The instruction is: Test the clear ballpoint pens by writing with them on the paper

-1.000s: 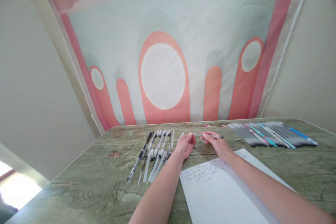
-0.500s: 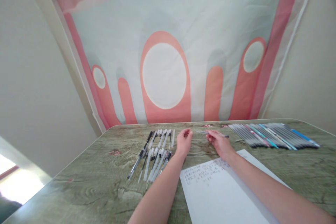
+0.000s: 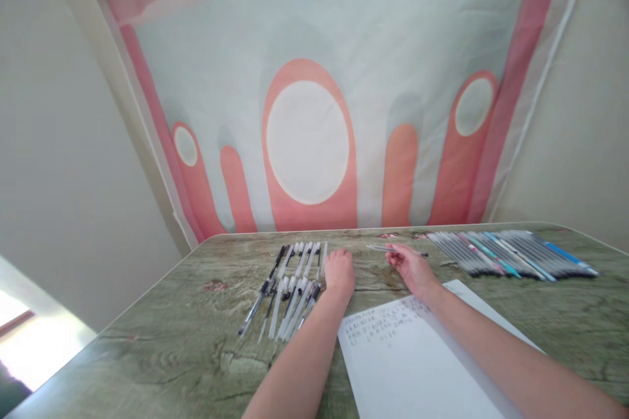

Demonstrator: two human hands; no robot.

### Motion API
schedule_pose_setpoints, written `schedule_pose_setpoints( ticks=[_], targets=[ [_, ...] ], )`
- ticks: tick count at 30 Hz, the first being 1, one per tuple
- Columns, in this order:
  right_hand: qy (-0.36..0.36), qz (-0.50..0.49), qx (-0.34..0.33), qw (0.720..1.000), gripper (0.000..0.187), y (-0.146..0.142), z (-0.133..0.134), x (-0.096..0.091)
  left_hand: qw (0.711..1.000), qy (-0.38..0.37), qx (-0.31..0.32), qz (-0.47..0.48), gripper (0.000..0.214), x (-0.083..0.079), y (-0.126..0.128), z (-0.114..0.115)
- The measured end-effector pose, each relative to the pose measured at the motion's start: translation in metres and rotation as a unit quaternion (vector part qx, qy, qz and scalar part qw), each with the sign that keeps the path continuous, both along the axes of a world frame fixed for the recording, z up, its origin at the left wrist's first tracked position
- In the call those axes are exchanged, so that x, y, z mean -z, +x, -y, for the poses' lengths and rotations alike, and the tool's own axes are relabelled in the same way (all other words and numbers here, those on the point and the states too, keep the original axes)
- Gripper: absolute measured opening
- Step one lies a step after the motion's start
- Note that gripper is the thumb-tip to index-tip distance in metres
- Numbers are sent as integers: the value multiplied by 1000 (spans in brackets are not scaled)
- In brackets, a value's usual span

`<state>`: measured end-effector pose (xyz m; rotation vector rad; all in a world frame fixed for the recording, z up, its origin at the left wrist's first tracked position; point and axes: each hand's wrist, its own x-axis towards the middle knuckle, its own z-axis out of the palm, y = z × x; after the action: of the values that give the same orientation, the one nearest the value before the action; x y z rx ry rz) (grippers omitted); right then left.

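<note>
My right hand (image 3: pixel 411 268) is closed around a slim clear pen (image 3: pixel 381 248), its pale tip pointing left and its dark end showing past the knuckles. My left hand (image 3: pixel 340 271) is palm down at the right edge of a group of pen parts, beside a whitish tube (image 3: pixel 324 255). Its fingers are bent down out of sight, so I cannot tell whether they grip anything. In that group, clear pen barrels (image 3: pixel 289 311) lie in two rough rows, along with dark pens (image 3: pixel 268 283).
A row of clear, dark-ended pens (image 3: pixel 511 254), with pink, teal and blue ones among them, lies at the right. A sheet of white paper (image 3: pixel 417 366) with handwriting lies under my right forearm. The wood-patterned table (image 3: pixel 196 340) meets a printed backdrop (image 3: pixel 309 13).
My left hand has turned palm down and shifted slightly left and towards me, closer to the whitish tube. My right hand and its pen have stayed almost still.
</note>
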<state>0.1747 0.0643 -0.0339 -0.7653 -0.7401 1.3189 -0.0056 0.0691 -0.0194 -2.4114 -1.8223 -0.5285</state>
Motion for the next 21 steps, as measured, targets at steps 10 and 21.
schedule_pose_setpoints(
  ticks=[10,21],
  targets=[
    [0,10,6,1000,15,-1,0,1,999,-29,-20,10,26,-6,0,2],
    [-12,-34,-28,999,20,5,-2,3,930,35,45,364,24,4,8,-7]
  ],
)
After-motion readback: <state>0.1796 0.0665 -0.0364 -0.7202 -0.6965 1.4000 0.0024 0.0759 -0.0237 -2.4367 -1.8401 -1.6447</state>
